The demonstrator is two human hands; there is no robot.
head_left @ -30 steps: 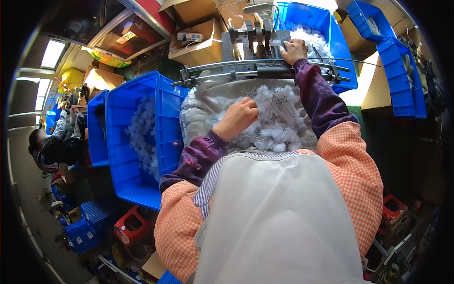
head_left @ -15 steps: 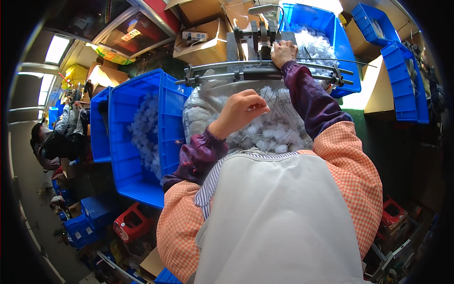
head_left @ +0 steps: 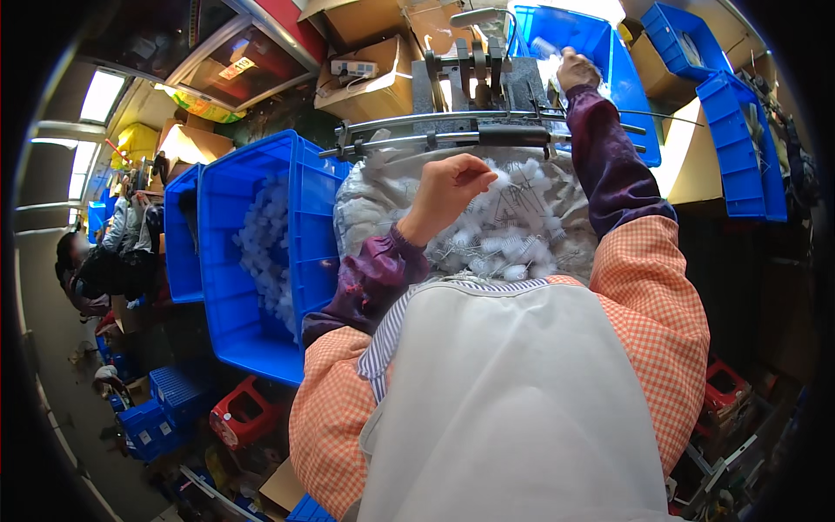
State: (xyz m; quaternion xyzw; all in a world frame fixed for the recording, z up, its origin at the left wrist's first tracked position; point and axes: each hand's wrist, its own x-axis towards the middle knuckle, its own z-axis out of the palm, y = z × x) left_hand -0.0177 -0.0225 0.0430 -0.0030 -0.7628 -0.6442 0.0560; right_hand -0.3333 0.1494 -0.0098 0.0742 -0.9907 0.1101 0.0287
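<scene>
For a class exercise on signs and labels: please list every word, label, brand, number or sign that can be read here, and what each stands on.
Wording and numbers are left uncopied; here is where they stand.
Small pale label on the dark glass panel, upper left: printed characters show, not quoted.
White labels on the blue crates, lower left: too small to read.
I can make out no other text.

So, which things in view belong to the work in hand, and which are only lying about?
Seemingly in use:
- white tufted pieces on the cloth, below the left hand
- far blue bin, by the right hand
- metal machine in front

Probably just lying about:
- red stool, lower left
- power strip in an open cardboard box
- stacked blue crates
</scene>
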